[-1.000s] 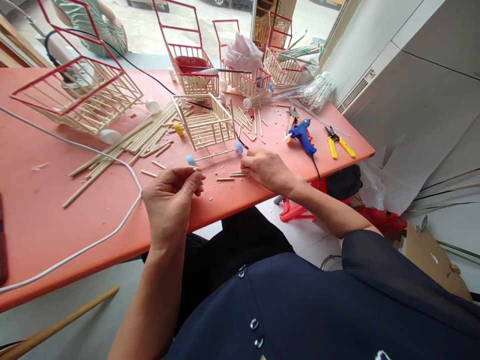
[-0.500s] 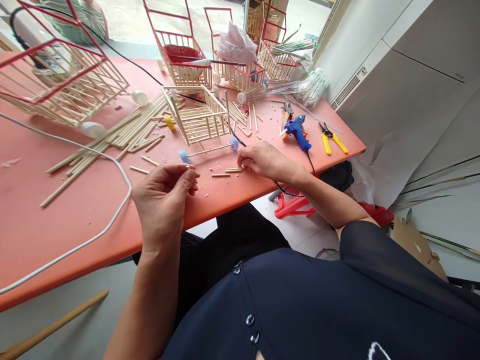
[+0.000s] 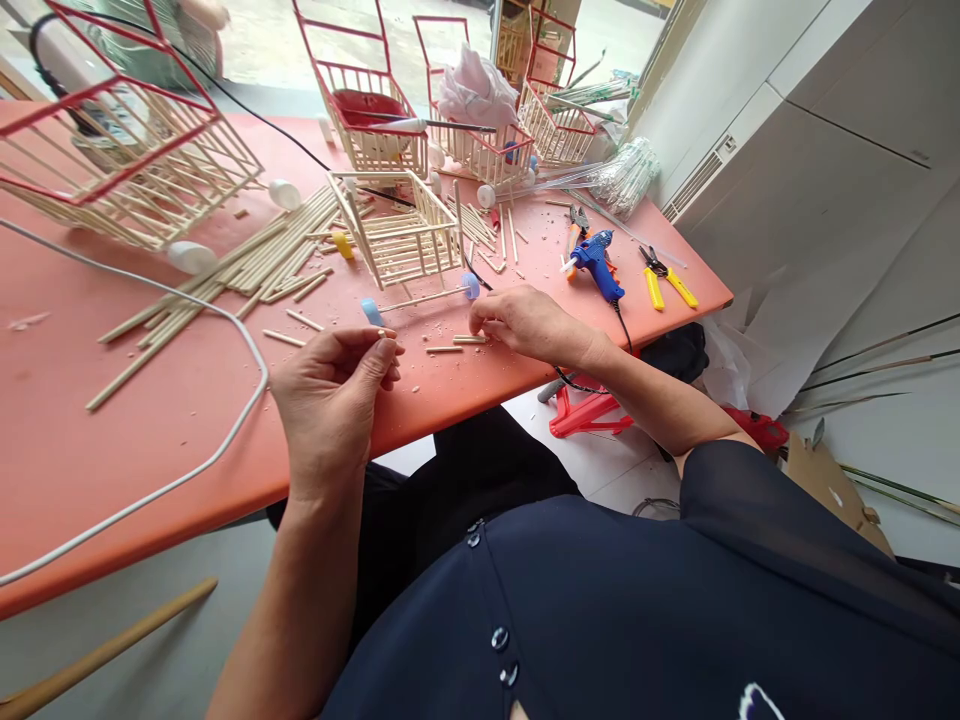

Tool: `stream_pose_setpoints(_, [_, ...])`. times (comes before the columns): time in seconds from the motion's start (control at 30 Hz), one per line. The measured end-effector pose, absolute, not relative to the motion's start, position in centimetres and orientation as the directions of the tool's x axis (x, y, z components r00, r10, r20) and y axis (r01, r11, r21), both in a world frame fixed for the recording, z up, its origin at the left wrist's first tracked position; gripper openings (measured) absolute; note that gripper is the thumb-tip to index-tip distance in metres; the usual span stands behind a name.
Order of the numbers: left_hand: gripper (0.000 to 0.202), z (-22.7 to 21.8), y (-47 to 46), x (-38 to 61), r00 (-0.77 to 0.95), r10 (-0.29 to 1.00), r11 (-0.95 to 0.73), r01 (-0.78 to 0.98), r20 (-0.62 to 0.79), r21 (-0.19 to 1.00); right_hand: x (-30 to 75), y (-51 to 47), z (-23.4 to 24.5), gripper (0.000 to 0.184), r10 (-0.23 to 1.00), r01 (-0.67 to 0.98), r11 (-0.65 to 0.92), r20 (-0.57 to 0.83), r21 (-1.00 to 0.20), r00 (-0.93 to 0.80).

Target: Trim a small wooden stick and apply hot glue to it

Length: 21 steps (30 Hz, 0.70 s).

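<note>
Two bare hands at a coral-red tabletop (image 3: 217,430) by a window, near a white wall.
The left hand (image 3: 330,395) pinches a tiny pale wooden piece (image 3: 382,334) between thumb and fingers; the right hand (image 3: 529,322) curls down beside two short wooden sticks (image 3: 445,349), its grip impossible to tell. Just beyond both hands is one unpainted stick-built basket (image 3: 405,262), with two pale blue round caps (image 3: 372,312) on a thin rod at its near side. Four red-rimmed stick carts (image 3: 375,140) stand farther back. One blue glue gun (image 3: 598,262) and one yellow-handled pliers (image 3: 667,280) lie to the right. Long pale sticks (image 3: 277,250) sprawl left of the basket; a white cable (image 3: 247,400) curves past the left hand.
</note>
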State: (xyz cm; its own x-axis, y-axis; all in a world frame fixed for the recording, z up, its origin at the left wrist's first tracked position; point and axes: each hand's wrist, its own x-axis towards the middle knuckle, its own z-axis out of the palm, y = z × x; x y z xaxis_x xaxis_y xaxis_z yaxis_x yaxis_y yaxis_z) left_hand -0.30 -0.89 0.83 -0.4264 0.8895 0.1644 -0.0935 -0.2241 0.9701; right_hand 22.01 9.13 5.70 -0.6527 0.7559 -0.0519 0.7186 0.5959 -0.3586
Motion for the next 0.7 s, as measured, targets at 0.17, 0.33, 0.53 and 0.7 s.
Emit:
stream_pose_setpoints(0.17, [0.012,0.7,-0.9,-0.4,-0.423,0.89,-0.227,-0.086,0.17,0.97,21.9,9.2,5.7,0.024,0.754,0.722,0.598,-0.061,-0.347,-0.654])
stream_pose_setpoints(0.33, [0.01,0.8,-1.0,-0.4,-0.425,0.89,-0.227,-0.102,0.164,0.968,22.2,9.3,5.8,0.025,0.768,0.734,0.585,-0.054,-0.346,-0.638])
stream_pose_setpoints(0.53, [0.012,0.7,-1.0,-0.3,-0.433,0.886,-0.227,-0.087,0.168,0.97,22.3,8.6,6.1,0.019,0.773,0.762,0.582,-0.096,-0.284,-0.627])
stream_pose_setpoints(0.7, [0.009,0.6,-0.9,-0.4,-0.409,0.894,-0.25,-0.115,0.183,0.961,22.0,7.8,6.0,0.016,0.808,0.813,0.556,-0.116,-0.172,-0.577])
